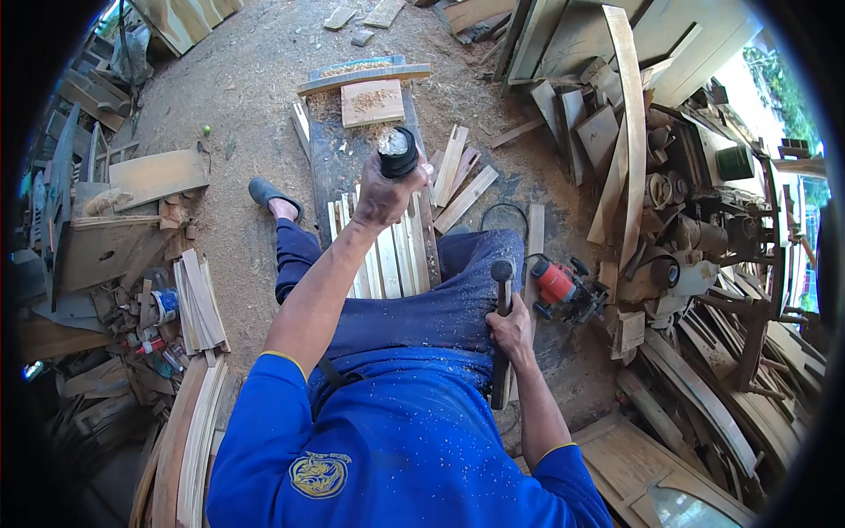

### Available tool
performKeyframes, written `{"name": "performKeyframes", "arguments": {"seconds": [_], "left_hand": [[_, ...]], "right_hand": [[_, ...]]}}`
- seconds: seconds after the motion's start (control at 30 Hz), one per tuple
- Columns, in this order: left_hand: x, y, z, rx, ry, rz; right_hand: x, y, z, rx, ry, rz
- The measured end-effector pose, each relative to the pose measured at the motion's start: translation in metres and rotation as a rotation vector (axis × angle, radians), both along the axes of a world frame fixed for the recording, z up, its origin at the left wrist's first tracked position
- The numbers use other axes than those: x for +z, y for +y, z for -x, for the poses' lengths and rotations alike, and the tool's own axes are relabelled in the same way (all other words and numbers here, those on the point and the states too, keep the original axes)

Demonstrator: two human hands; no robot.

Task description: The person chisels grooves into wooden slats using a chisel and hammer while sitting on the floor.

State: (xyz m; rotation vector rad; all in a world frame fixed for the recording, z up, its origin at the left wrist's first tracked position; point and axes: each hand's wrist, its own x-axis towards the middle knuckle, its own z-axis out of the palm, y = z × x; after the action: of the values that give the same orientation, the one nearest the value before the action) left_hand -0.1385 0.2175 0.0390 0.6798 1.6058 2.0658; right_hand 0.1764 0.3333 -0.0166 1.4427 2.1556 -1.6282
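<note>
My left hand grips a black ringed cylinder with a pale, flaky top, held up above a long board bench. My right hand is closed round a dark long-handled tool with a rounded head, upright by my right thigh. Below my left hand, several pale wooden strips lie lengthwise on the bench. At the bench's far end are a light wood block with shavings on it and a crosswise strip.
Loose offcuts lie right of the bench. A red power tool with a cord sits by my right leg. Wood piles and planks crowd the right side; boards, scraps and stacked strips line the left. Sawdust covers the floor.
</note>
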Motion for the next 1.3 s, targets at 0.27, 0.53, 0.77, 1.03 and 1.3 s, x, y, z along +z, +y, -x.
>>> {"name": "performKeyframes", "arguments": {"seconds": [0.27, 0.53, 0.77, 1.03, 1.3], "left_hand": [[-0.001, -0.002, 0.004, -0.015, 0.007, 0.029], [0.002, -0.002, 0.004, -0.023, -0.031, 0.004], [0.001, -0.002, 0.01, -0.065, -0.064, -0.045], [0.002, 0.016, 0.015, -0.221, -0.039, 0.03], [-0.005, 0.035, 0.02, -0.162, 0.047, 0.139]], "right_hand": [[-0.002, 0.0, 0.001, 0.018, -0.016, -0.028], [0.003, 0.001, 0.003, 0.025, -0.044, -0.038], [0.003, 0.0, 0.003, 0.036, -0.043, -0.036], [0.011, 0.0, 0.008, 0.04, -0.058, -0.027], [0.016, 0.001, 0.012, 0.068, -0.061, -0.031]]}}
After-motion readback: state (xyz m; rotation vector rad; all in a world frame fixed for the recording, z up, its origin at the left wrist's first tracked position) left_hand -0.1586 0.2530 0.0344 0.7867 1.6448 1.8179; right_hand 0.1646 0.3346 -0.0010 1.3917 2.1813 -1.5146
